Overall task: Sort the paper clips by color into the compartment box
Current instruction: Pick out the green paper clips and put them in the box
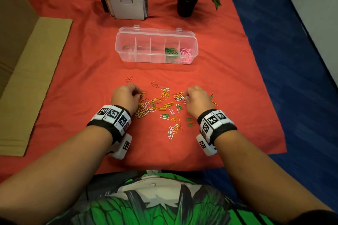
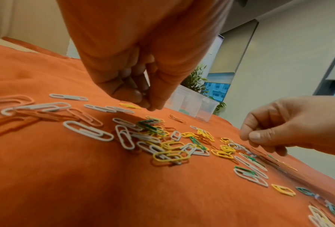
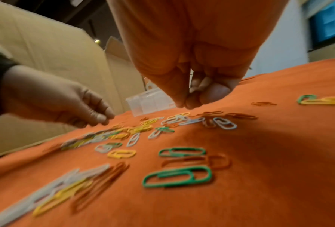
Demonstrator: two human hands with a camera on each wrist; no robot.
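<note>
The paper clips [image 1: 161, 105] lie scattered on the red cloth [image 1: 73, 64] over the bench, directly beneath and between the fingers of both hands, white, yellow, green and orange-red mixed and partly overlapping. They look light, thin and stiff, with a smooth coating that will likely slide on the fabric; lying flat, each is best taken by pinching across its long wire loops or by tipping one rounded end up with a fingertip, and tangled ones will probably drag neighbours along. The left hand [image 1: 126, 97] hangs knuckles-up over the left edge of the heap, its fingers [image 2: 137, 95] curled with the tips drawn together just above the cloth; whether a clip is caught between them I cannot tell. The right hand [image 1: 196, 97] is posed the same way over the right edge, thumb and fingers [image 3: 211, 92] bunched tightly at the tips, and here too nothing shows plainly enough to say they pinch a clip. Both wrists are bent downward, forearms reaching in from the near side. Beyond the fingertips, well apart from the heap, stands the clear compartment box [image 1: 120, 42] with its lid open: green clips in the second compartment from the right, pink in the rightmost, the three on the left apparently without clips.
</note>
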